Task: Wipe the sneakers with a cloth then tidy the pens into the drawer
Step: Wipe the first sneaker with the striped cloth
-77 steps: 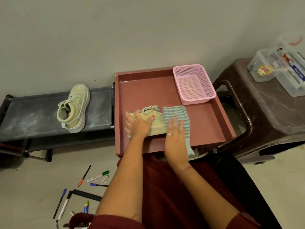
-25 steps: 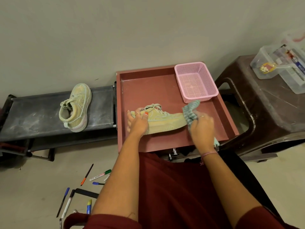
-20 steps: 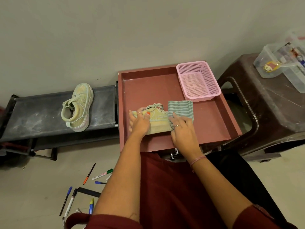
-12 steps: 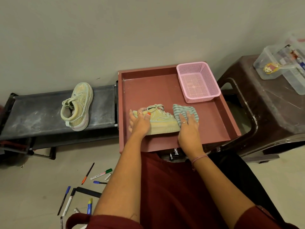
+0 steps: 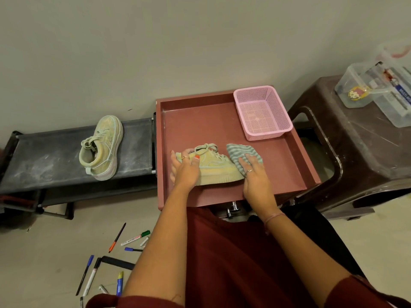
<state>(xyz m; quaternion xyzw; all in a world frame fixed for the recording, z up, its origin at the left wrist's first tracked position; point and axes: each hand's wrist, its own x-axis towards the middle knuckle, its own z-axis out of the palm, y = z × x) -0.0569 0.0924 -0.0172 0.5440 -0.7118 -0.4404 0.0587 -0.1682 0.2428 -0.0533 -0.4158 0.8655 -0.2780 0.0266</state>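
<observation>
Head: left hand [image 5: 185, 172] grips sneaker [image 5: 216, 166]; right hand [image 5: 255, 178] presses cloth [image 5: 242, 153]

Reddish-brown open drawer [image 5: 295, 156] carrying a pale green sneaker [image 5: 214, 166], a striped green cloth [image 5: 241, 153] at its toe, a pink mesh plastic basket [image 5: 262, 112] in the far right corner. Dusty black bench [image 5: 44, 156] bearing a second pale green sneaker [image 5: 101, 147]. Scattered pens and markers [image 5: 134, 237] on pale floor [image 5: 44, 252]. Clear plastic boxes [image 5: 378, 90] atop brown plastic stool [image 5: 355, 141].
</observation>
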